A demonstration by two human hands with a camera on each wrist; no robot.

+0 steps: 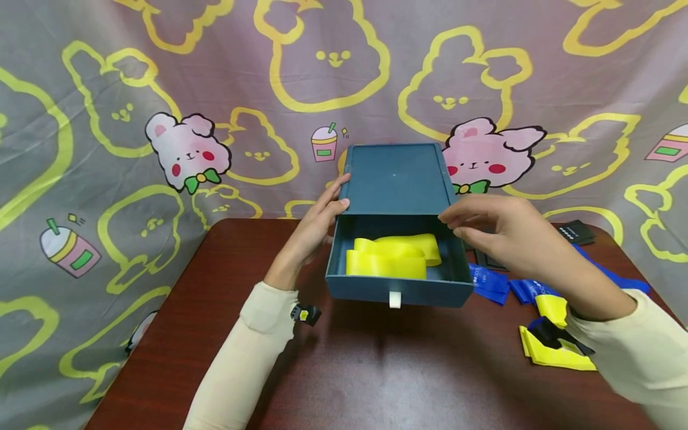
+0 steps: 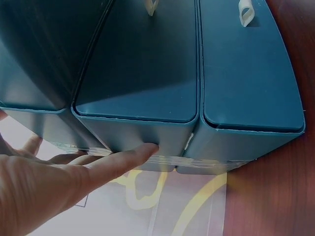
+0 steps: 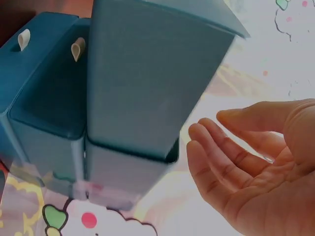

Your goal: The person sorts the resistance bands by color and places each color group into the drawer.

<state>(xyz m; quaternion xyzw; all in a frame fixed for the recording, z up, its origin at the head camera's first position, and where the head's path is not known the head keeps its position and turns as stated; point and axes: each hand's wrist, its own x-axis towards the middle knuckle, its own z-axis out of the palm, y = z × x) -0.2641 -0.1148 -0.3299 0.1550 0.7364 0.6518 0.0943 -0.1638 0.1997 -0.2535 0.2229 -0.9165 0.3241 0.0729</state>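
"So, starting from the left, what have we got?"

"Brown table [image 1: 215, 269], cartoon curtain [image 1: 188, 65] on the far side, then the left hand [image 1: 316, 226]. It's flat-ish along the left side of the blue box [image 1: 396, 179], fingers pretty straight, thumb against the side too. Resting on it, not clenched."

"Box is just one drawer?"

"Nah, the left wrist view shows three units stacked together. The top drawer [image 1: 371, 291] is the one pulled out toward the near side, with a white tab [image 1: 395, 300] on its front."

"Anything in it?"

"Yep, yellow band [image 1: 386, 264] lying in loops. Can't tell if it's one piece or two."

"And the right hand?"

"The right hand [image 1: 500, 224] is beside the box's right side, fingers loosely bent, grasping nothing. Right wrist view shows a gap between fingertips and box."

"What's all that stuff further right?"

"Blue strips [image 1: 490, 285] with white print on the table, a yellow bundle [image 1: 559, 356] nearer, partly hidden by the right wrist's black strap [image 1: 553, 335], and a black packet [image 1: 577, 233] at the far right."
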